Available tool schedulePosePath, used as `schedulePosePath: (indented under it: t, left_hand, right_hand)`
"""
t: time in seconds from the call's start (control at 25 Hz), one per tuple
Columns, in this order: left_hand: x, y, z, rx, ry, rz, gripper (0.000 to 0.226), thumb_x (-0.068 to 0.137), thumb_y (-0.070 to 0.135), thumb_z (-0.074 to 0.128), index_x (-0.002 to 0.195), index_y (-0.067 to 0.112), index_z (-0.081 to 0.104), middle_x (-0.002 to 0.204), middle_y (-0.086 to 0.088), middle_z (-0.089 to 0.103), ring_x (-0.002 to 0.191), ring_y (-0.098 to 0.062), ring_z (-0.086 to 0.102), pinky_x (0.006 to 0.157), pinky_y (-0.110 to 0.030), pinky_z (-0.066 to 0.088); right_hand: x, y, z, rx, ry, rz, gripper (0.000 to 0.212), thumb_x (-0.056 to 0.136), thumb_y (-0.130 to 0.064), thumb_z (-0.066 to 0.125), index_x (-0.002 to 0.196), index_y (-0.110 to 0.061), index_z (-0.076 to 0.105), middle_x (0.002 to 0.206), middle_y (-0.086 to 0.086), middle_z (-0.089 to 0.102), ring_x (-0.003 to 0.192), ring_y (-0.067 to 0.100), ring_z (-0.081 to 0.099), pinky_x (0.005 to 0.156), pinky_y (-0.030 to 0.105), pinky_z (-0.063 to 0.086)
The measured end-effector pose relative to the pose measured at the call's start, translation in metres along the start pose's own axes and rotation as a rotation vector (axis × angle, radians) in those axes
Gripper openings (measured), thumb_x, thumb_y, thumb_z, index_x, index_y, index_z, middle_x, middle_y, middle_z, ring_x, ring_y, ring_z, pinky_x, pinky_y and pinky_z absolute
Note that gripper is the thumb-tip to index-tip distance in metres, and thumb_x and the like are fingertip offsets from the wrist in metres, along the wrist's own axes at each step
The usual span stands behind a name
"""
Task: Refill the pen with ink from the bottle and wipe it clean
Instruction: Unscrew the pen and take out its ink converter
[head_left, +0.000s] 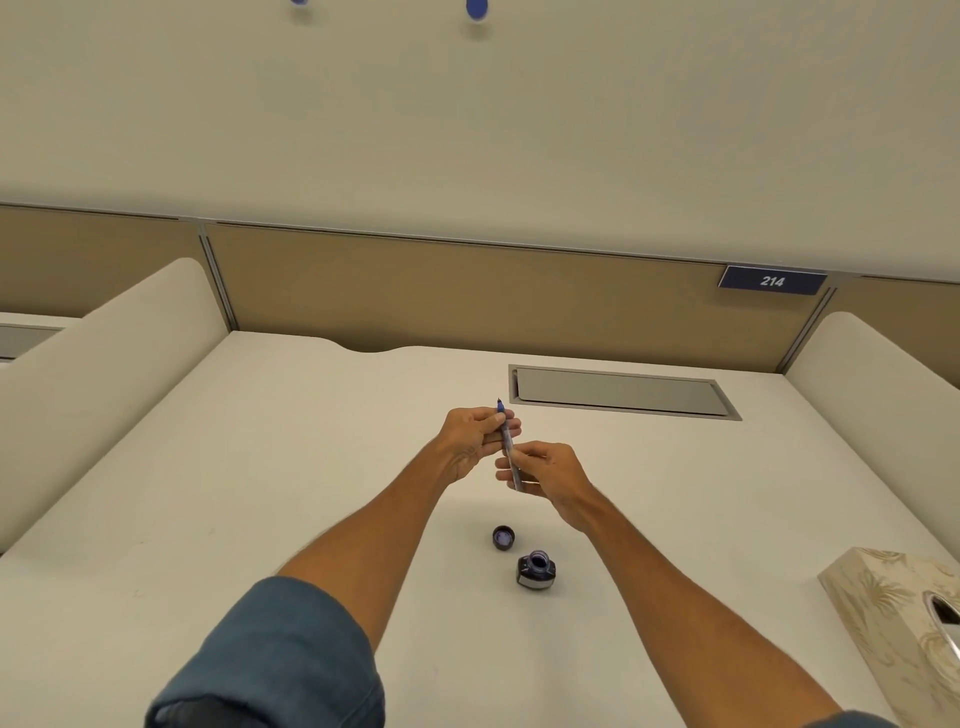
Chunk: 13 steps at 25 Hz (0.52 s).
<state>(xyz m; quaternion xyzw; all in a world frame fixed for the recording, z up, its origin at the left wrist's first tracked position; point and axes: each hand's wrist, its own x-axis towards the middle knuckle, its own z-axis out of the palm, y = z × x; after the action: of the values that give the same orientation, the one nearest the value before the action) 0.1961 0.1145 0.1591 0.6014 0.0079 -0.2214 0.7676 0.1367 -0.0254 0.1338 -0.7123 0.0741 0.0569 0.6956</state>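
Note:
I hold a slim pen (507, 442) above the white desk, its blue tip pointing away from me. My left hand (474, 441) pinches the front section near the tip. My right hand (545, 474) grips the rear of the clear barrel. Below my hands, the open ink bottle (537, 569) stands on the desk with dark ink inside. Its round cap (503, 537) lies upside down just left of and beyond the bottle.
A patterned tissue box (898, 618) sits at the right front edge of the desk (291, 467). A grey cable hatch (623, 392) is set into the desk behind my hands. Padded side dividers and a tan back panel enclose the desk.

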Motion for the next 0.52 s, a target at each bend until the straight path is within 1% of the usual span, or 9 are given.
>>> schedulePosePath:
  t: [0.08, 0.16, 0.2, 0.28, 0.36, 0.44, 0.52]
  left_hand:
    - [0.0, 0.0, 0.001, 0.004, 0.012, -0.002, 0.027, 0.099, 0.002, 0.044, 0.12, -0.011, 0.057, 0.123, -0.026, 0.062, 0.112, -0.037, 0.062, 0.093, -0.039, 0.052]
    - [0.0, -0.002, 0.003, -0.002, 0.021, -0.006, 0.027, 0.099, 0.002, 0.044, 0.12, -0.011, 0.057, 0.122, -0.027, 0.062, 0.113, -0.037, 0.062, 0.093, -0.039, 0.052]
    - [-0.001, -0.003, 0.004, -0.007, 0.023, -0.008, 0.027, 0.099, 0.001, 0.044, 0.12, -0.011, 0.056, 0.122, -0.027, 0.062, 0.113, -0.037, 0.062, 0.092, -0.039, 0.052]
    - [0.0, -0.005, 0.006, -0.012, 0.029, -0.007, 0.027, 0.099, 0.001, 0.044, 0.12, -0.012, 0.056, 0.123, -0.028, 0.061, 0.113, -0.037, 0.062, 0.093, -0.039, 0.052]
    - [0.001, -0.006, 0.007, 0.001, 0.036, -0.002, 0.027, 0.099, 0.002, 0.044, 0.119, -0.011, 0.056, 0.124, -0.028, 0.061, 0.113, -0.037, 0.062, 0.094, -0.039, 0.051]
    - [0.003, -0.006, 0.009, 0.013, 0.038, -0.002, 0.028, 0.1, 0.003, 0.044, 0.12, -0.011, 0.056, 0.124, -0.028, 0.061, 0.113, -0.037, 0.062, 0.095, -0.04, 0.051]
    - [0.003, -0.007, 0.013, 0.024, 0.043, -0.007, 0.028, 0.1, 0.004, 0.043, 0.121, -0.01, 0.056, 0.124, -0.027, 0.061, 0.113, -0.037, 0.062, 0.098, -0.042, 0.05]
  right_hand:
    - [0.001, -0.001, -0.002, -0.003, 0.039, -0.004, 0.024, 0.087, -0.012, 0.068, 0.105, 0.003, 0.064, 0.09, 0.013, 0.072, 0.072, 0.02, 0.071, 0.067, 0.027, 0.059]
    - [0.002, -0.001, -0.004, 0.0, 0.069, -0.003, 0.024, 0.081, -0.011, 0.075, 0.098, 0.0, 0.063, 0.085, 0.012, 0.07, 0.068, 0.019, 0.068, 0.065, 0.029, 0.057]
    - [0.003, 0.0, -0.005, 0.002, 0.065, -0.003, 0.022, 0.081, -0.013, 0.075, 0.097, -0.002, 0.064, 0.087, 0.012, 0.07, 0.07, 0.019, 0.068, 0.066, 0.03, 0.056]
    - [0.004, 0.002, -0.009, 0.001, 0.026, 0.002, 0.02, 0.09, -0.019, 0.065, 0.102, -0.003, 0.065, 0.093, 0.012, 0.072, 0.077, 0.021, 0.07, 0.071, 0.029, 0.058]
    - [0.004, 0.003, -0.014, 0.003, -0.028, 0.003, 0.023, 0.096, -0.015, 0.054, 0.108, 0.001, 0.065, 0.097, 0.014, 0.071, 0.08, 0.023, 0.072, 0.072, 0.026, 0.06]
    - [0.003, 0.002, -0.019, 0.012, -0.048, -0.014, 0.018, 0.094, -0.008, 0.058, 0.107, 0.002, 0.065, 0.096, 0.017, 0.071, 0.077, 0.023, 0.071, 0.069, 0.025, 0.06]
    - [0.002, 0.0, -0.023, 0.018, -0.012, -0.019, 0.014, 0.086, -0.006, 0.068, 0.099, -0.002, 0.066, 0.091, 0.016, 0.07, 0.074, 0.023, 0.069, 0.069, 0.028, 0.06]
